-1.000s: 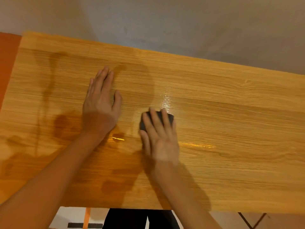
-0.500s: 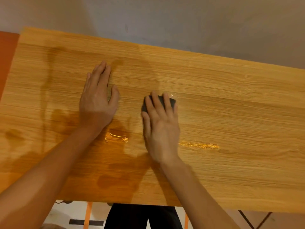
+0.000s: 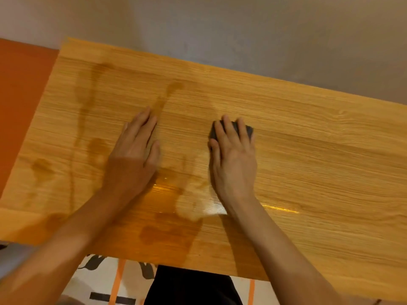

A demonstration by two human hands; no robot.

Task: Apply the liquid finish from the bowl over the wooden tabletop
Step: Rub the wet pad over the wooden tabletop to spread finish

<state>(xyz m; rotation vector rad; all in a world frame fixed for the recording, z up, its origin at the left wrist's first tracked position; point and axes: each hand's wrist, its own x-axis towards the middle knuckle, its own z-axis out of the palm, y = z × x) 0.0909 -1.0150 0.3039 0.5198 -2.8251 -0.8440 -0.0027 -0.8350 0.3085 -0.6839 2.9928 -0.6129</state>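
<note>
The wooden tabletop (image 3: 319,168) fills most of the head view, light oak with dark wet patches of finish (image 3: 163,234) on its left and near parts. My right hand (image 3: 233,159) lies flat over a dark sponge pad (image 3: 248,130), pressing it to the wood at mid-table; only the pad's far edge shows past the fingers. My left hand (image 3: 134,155) rests palm down on the wood to the left, fingers together, holding nothing. The bowl is not in view.
A grey wall (image 3: 242,29) runs behind the table's far edge. An orange surface (image 3: 19,95) borders the left end. Below the near edge are a patterned floor (image 3: 103,280) and my dark clothing (image 3: 193,287). A glossy wet streak (image 3: 279,208) lies right of my right forearm.
My right hand has slid the pad away from me across the wood, toward the far edge. My left hand stays planted. The view has shifted a little.
</note>
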